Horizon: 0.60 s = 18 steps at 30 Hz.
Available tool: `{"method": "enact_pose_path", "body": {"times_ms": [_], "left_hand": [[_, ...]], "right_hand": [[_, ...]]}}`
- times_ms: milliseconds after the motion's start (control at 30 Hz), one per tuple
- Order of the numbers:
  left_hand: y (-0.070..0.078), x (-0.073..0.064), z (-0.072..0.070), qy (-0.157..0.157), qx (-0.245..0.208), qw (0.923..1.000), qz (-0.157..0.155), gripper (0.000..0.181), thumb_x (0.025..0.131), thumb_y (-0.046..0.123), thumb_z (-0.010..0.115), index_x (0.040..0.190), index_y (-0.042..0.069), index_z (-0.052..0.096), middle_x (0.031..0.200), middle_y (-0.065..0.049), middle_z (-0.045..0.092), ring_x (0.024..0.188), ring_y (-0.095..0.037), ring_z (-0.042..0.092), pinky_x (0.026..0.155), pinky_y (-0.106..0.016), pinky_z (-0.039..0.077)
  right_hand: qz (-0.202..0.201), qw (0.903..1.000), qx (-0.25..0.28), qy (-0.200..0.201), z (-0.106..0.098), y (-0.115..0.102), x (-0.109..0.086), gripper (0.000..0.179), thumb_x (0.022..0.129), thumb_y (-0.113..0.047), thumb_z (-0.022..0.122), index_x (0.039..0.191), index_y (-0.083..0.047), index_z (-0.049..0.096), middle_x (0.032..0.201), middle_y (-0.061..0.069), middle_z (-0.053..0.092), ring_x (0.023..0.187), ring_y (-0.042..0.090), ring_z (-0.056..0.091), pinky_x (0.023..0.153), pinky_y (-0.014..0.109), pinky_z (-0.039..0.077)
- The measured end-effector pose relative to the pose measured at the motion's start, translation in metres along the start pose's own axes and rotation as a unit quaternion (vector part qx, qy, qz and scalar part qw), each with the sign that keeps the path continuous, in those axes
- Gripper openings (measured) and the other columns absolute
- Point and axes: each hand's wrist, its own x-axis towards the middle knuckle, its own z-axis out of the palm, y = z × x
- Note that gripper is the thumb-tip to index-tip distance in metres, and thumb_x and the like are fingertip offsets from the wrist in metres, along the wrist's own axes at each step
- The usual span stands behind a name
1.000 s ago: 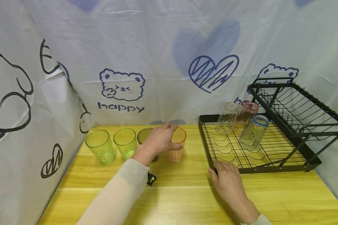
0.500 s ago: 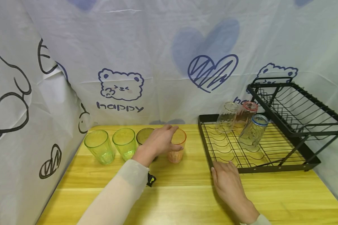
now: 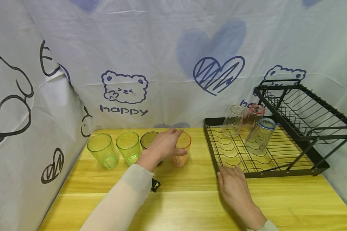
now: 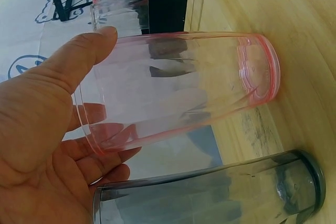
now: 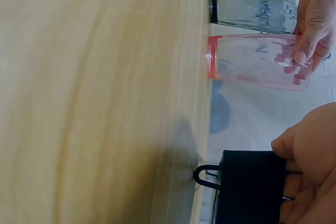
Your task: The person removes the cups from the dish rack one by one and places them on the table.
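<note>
My left hand (image 3: 164,146) holds a pink-tinted drinking glass (image 4: 173,87) near its rim, thumb on the near side and fingers curled behind. The glass stands upright on the wooden table. Right beside it is a grey glass (image 4: 220,198), partly hidden by my hand and wrist in the head view. Farther left stand two green glasses, one nearer (image 3: 128,147) and one at the row's end (image 3: 102,150). My right hand (image 3: 235,187) grips the front left corner of a black dish rack (image 3: 286,174), thumb on the outer side of its rim.
On the rack's lower tray, three glasses stand upside down: a clear one (image 3: 233,122), a red-rimmed one (image 3: 253,117) and a blue-rimmed one (image 3: 260,138). An upper tier (image 3: 326,112) rises at the right. A small black item (image 3: 155,185) shows by the left sleeve; a printed cloth (image 3: 167,64) hangs behind.
My right thumb has come in against the rack's rim at the corner. The left hand stays at the pink glass, almost unmoved.
</note>
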Motion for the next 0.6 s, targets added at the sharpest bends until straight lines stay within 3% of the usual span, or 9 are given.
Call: {"method": "enact_pose_path", "body": {"times_ms": [600], "left_hand": [[0.0009,0.0006,-0.0003,-0.002,-0.001,1.0,-0.006,0.09,0.092,0.051,0.08,0.164,0.015,0.039,0.161,-0.016,0.047,0.139,-0.039,0.055,0.117,-0.051,0.047]], "right_hand": [[-0.018,0.9995,-0.008,0.023,-0.0008,-0.0005,0.0,0.023,0.101,-0.006,0.066,0.119,0.006,0.073,0.115,0.022,0.076,0.11,0.043,0.071,0.113,0.067,0.041]]}}
